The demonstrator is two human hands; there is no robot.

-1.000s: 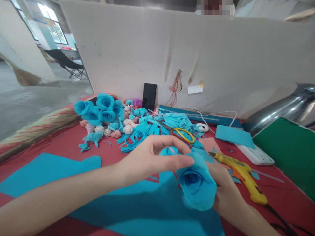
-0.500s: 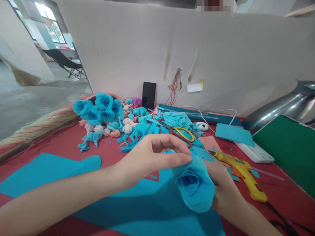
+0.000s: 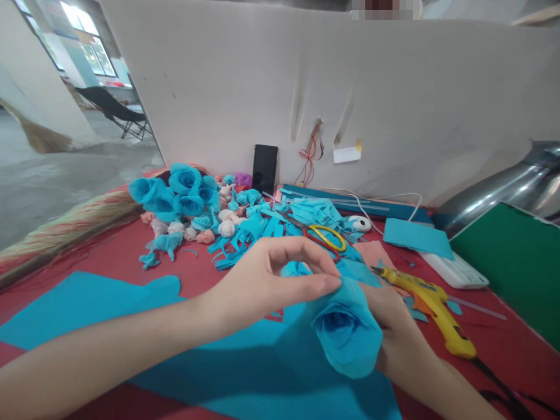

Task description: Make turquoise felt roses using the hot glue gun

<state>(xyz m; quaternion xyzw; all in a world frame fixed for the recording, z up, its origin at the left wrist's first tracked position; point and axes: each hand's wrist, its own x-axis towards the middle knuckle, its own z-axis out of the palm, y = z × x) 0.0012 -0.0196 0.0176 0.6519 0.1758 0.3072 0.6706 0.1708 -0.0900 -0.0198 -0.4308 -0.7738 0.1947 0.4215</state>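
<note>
A blue crepe-paper rose [image 3: 347, 341] is held between my two hands, its open bloom tilted toward me. My left hand [image 3: 258, 280] pinches the rose's upper edge between thumb and fingers. Behind the bloom, on its right side, my right hand [image 3: 398, 332] grips it; most of those fingers are hidden by the paper. Through the gap in my left hand's curl, a bit of crumpled blue paper [image 3: 295, 268] shows. Underneath lies a large blue paper sheet [image 3: 245, 373] on the red tabletop [image 3: 109, 291].
Finished blue roses [image 3: 184, 181] stand back left beside small pale paper buds [image 3: 226, 227]. Scissors [image 3: 328, 238] rest on blue scraps. To the right are a yellow glue gun [image 3: 431, 297], a white device [image 3: 459, 271], a green board [image 3: 511, 262] and a metal kettle [image 3: 503, 186]. A phone [image 3: 265, 168] leans behind.
Both hands keep nearly the same hold on the rose. Slightly more crumpled blue paper shows within the curl of my left hand.
</note>
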